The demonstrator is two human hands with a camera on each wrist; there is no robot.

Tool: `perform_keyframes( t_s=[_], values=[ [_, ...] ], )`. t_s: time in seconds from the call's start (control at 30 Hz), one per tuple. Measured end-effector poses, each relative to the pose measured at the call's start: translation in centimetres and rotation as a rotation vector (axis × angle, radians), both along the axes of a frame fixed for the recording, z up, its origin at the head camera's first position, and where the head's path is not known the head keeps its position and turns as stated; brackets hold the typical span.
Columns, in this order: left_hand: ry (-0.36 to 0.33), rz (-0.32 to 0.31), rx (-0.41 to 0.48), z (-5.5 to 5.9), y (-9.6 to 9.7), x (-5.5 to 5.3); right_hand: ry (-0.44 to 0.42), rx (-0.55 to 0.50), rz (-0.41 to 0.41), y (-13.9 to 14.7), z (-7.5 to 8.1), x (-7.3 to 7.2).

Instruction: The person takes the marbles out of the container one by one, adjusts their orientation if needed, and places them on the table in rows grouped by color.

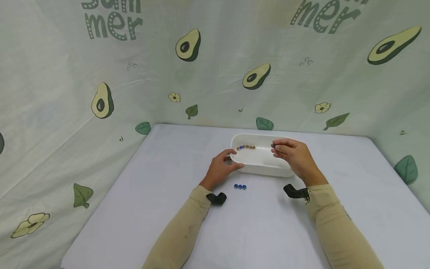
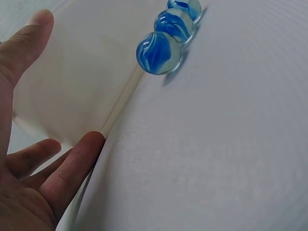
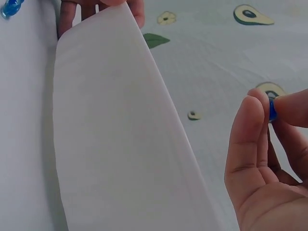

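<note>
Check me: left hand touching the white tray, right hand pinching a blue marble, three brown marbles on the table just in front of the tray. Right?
One slip: the three marbles on the table are blue, as the left wrist view shows. The left hand touching the white tray and the right hand pinching a blue marble are right.

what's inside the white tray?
A curved row of marbles, one blue, the others brownish, near its left end. The right hand, pinching a blue marble, covers part of the right end; anything there is hidden.
</note>
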State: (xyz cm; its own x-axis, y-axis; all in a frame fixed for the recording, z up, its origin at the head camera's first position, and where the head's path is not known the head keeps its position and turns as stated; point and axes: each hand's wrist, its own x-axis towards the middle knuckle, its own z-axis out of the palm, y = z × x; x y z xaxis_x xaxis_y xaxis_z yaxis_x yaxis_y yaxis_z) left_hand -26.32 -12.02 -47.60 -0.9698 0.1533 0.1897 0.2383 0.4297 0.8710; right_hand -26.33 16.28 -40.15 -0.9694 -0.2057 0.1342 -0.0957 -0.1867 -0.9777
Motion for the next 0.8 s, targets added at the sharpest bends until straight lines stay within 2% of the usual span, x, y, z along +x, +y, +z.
perform_keyframes(
  t_s=[0.27,0.47,0.63,0.8],
  values=[
    [-0.023,0.009,-0.008,0.1,0.1,0.1,-0.047,-0.048,0.073,0.0,-0.1,1.2],
    [-0.012,-0.002,-0.008,0.2,0.1,0.2,-0.061,-0.158,0.170,0.1,-0.2,2.4],
    [-0.001,-0.013,-0.002,0.4,-0.1,0.1,-0.043,-0.106,0.222,-0.6,-0.6,3.4],
    [0.000,-0.006,-0.003,0.1,-0.2,0.1,-0.042,-0.030,0.265,-1.6,-1.3,4.4]
  ],
)
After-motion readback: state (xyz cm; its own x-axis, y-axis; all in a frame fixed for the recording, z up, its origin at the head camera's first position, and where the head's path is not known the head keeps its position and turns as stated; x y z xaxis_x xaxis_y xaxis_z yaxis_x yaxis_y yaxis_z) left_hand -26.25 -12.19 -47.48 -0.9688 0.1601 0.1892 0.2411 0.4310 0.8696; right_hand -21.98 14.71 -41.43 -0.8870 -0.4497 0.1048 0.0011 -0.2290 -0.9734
